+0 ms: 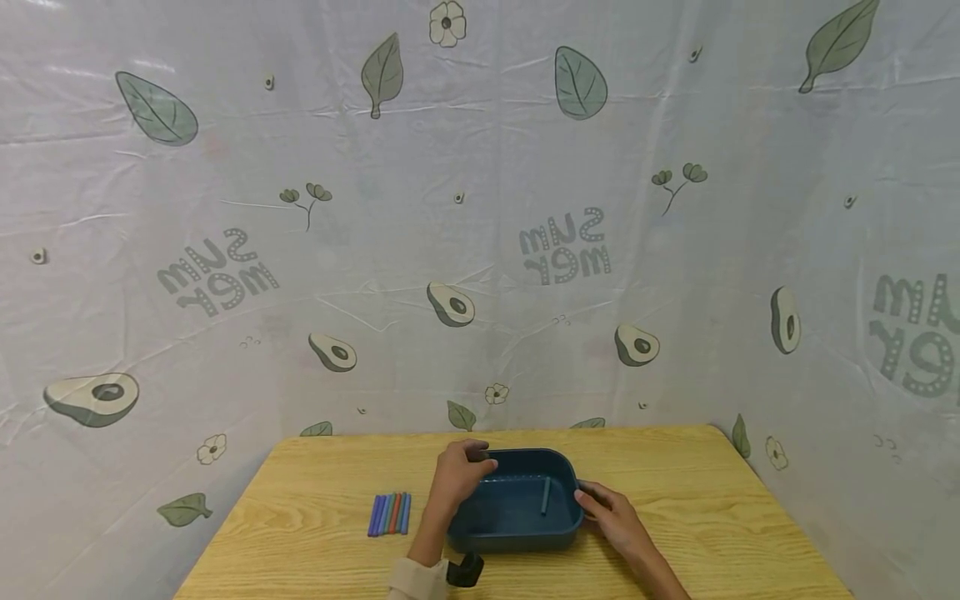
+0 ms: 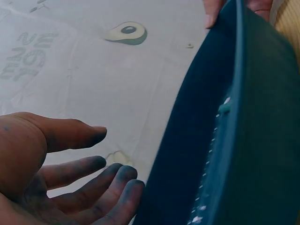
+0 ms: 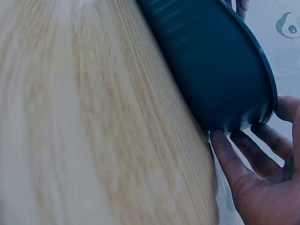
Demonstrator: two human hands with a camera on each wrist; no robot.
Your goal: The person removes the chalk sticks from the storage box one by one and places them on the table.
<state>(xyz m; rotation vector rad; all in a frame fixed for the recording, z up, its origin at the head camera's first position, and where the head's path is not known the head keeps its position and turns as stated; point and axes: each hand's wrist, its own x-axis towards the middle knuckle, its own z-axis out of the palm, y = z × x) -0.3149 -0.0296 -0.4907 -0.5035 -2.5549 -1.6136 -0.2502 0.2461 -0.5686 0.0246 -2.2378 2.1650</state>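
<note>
A dark blue plastic bin [image 1: 510, 543] stands on the wooden table, with one short teal stick [image 1: 545, 495] lying inside near its right end. My right hand [image 1: 611, 515] holds the bin's right end. In the right wrist view, its thumb [image 3: 286, 108] is at the rim and the fingers press against the outside wall. My left hand [image 1: 457, 473] is over the bin's back left corner. Its fingers [image 2: 119, 192] are spread and loosely bent beside the wall, holding nothing; the fingertips look darkly stained.
Left of the bin, several thin sticks [image 1: 389, 514] in blue, purple, green and red lie side by side on the table [image 1: 315, 533]. Behind the table hangs a pale sheet [image 1: 390, 250] printed with leaves and avocados. A black strap piece [image 1: 466, 570] sits at my left wrist.
</note>
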